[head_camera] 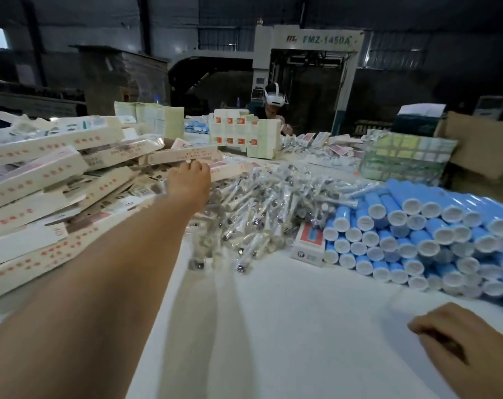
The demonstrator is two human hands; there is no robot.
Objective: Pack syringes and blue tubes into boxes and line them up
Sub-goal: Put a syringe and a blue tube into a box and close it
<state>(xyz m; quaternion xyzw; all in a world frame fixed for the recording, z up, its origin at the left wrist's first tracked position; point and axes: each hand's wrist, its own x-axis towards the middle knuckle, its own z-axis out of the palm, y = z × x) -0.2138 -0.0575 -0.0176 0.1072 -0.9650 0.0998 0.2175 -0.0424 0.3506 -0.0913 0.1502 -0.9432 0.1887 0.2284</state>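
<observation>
Left hand [189, 180] reaching a flat white printed carton [184, 156], frame centre-left.
Grip undeterminable; right hand [457, 344] idle, loosely curled. Pinch one carton only.

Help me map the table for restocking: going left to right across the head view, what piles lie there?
Flat white boxes → wrapped syringes → upright small box → blue tubes.

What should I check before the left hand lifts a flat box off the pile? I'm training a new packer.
1. Left hand reaches the flat boxes: ok, fingertips at a box edge.
2. Firm grip on one box: cannot tell, fingers hidden.
3. Right hand free: ok, loosely curled, holding nothing.
4. Wrapped syringes within reach: ok, heaped mid-table.
5. Blue tubes within reach: ok, stacked on the right.
</observation>
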